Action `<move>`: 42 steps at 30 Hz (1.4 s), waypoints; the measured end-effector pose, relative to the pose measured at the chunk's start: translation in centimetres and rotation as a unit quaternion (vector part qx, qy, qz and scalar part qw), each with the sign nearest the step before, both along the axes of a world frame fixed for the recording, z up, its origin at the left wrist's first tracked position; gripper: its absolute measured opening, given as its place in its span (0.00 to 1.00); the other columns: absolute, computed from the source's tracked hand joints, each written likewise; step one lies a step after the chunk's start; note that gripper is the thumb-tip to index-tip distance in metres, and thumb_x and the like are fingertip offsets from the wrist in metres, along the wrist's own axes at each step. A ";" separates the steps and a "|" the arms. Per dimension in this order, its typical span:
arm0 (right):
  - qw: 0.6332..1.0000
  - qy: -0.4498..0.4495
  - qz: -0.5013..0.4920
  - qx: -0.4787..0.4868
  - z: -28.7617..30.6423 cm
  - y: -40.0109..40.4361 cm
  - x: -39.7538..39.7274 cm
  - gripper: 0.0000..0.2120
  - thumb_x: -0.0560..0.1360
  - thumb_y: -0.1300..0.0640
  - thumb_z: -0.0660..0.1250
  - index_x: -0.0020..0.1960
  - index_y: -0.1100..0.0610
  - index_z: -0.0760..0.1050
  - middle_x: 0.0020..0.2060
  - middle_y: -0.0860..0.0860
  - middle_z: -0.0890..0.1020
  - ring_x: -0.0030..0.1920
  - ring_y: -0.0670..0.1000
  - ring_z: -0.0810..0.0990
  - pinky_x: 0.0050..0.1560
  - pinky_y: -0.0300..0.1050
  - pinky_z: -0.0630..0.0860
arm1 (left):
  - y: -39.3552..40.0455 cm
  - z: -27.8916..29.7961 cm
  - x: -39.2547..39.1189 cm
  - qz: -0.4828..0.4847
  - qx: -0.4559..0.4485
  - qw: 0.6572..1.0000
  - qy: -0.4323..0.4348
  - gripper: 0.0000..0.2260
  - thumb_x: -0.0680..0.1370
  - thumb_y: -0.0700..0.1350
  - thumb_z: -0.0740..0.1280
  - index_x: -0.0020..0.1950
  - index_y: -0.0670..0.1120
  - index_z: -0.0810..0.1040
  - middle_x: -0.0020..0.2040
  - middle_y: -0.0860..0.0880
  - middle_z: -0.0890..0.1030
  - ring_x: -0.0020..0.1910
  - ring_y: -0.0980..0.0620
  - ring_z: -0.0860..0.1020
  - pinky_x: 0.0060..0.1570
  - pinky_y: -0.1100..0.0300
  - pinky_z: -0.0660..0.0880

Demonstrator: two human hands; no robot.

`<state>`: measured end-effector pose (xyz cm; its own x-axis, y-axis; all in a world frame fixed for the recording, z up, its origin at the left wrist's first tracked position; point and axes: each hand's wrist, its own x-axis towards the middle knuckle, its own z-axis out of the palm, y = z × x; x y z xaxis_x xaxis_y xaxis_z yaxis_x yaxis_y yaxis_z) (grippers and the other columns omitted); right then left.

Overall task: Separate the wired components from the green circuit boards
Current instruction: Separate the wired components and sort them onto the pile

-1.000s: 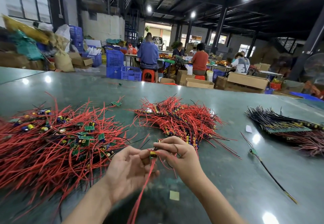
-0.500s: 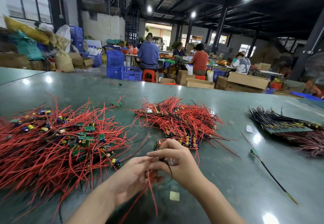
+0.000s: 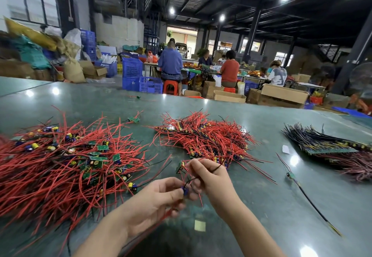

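1. Workshop bench, green top (image 3: 241,206); tangled pile of red wires and green boards (image 3: 66,164) on my left, second pile (image 3: 207,138) ahead.
2. My left hand (image 3: 153,204) pinches a small blue part (image 3: 184,190), fingers curled.
3. My right hand (image 3: 209,176) pinches thin black and red leads; a small green board (image 3: 179,167) hangs just beside it.
4. Likely light, floppy wires, brittle joints. Best to grip at board edge and part body, not mid-wire.
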<state>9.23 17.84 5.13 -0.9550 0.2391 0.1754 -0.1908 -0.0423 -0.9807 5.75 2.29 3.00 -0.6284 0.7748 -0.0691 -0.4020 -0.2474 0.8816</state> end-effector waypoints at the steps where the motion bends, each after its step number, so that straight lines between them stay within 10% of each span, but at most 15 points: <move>1: 1.000 -0.007 0.005 -0.004 0.0 0.0 -0.1 0.10 0.76 0.59 0.64 0.38 0.58 0.80 0.24 0.50 0.74 0.22 0.46 0.68 0.28 0.39 0.67 | 0.0 0.1 -0.1 0.007 -0.023 0.999 0.022 0.05 0.72 0.37 0.66 0.47 0.40 0.75 0.42 0.40 0.82 0.28 0.53 0.74 0.27 0.64 0.70; 7: 0.999 -0.021 0.038 -0.031 0.0 -0.1 -0.1 0.05 0.75 0.64 0.65 0.41 0.64 0.76 0.28 0.51 0.79 0.28 0.47 0.80 0.30 0.36 0.76 | 0.2 0.4 -0.8 0.094 -0.157 0.974 0.135 0.07 0.79 0.44 0.60 0.48 0.46 0.77 0.28 0.54 0.72 0.23 0.58 0.60 0.23 0.67 0.55; 18: 0.990 0.019 0.108 0.092 0.4 0.3 0.4 0.10 0.73 0.70 0.66 0.39 0.60 0.82 0.28 0.51 0.82 0.29 0.45 0.79 0.33 0.33 0.74 | 0.2 1.3 0.1 0.130 -0.178 0.943 0.250 0.13 0.79 0.38 0.61 0.36 0.45 0.78 0.21 0.55 0.68 0.19 0.61 0.62 0.21 0.72 0.58; 29: 0.979 -0.071 0.182 -0.061 0.3 0.7 0.3 0.04 0.68 0.62 0.70 0.38 0.60 0.83 0.34 0.55 0.84 0.33 0.48 0.81 0.36 0.35 0.77 | -1.1 0.8 -0.5 0.116 -0.126 0.931 0.323 0.10 0.70 0.47 0.66 0.32 0.44 0.82 0.25 0.51 0.69 0.27 0.56 0.65 0.29 0.66 0.61; 34: 0.987 -0.081 0.122 -0.072 0.0 0.4 0.1 0.06 0.75 0.66 0.65 0.43 0.63 0.80 0.37 0.58 0.84 0.35 0.50 0.83 0.36 0.36 0.78 | -1.6 -0.2 -1.7 0.182 -0.208 0.861 0.428 0.14 0.67 0.60 0.65 0.36 0.52 0.82 0.25 0.52 0.68 0.28 0.53 0.63 0.32 0.57 0.59; 42: 0.993 -0.096 0.071 -0.004 0.5 0.2 0.1 0.06 0.76 0.66 0.63 0.44 0.63 0.79 0.32 0.54 0.84 0.32 0.47 0.83 0.33 0.35 0.77 | -1.0 -0.6 -0.8 0.280 -0.330 0.712 0.553 0.11 0.68 0.62 0.61 0.51 0.70 0.71 0.32 0.68 0.77 0.38 0.60 0.76 0.31 0.72 0.63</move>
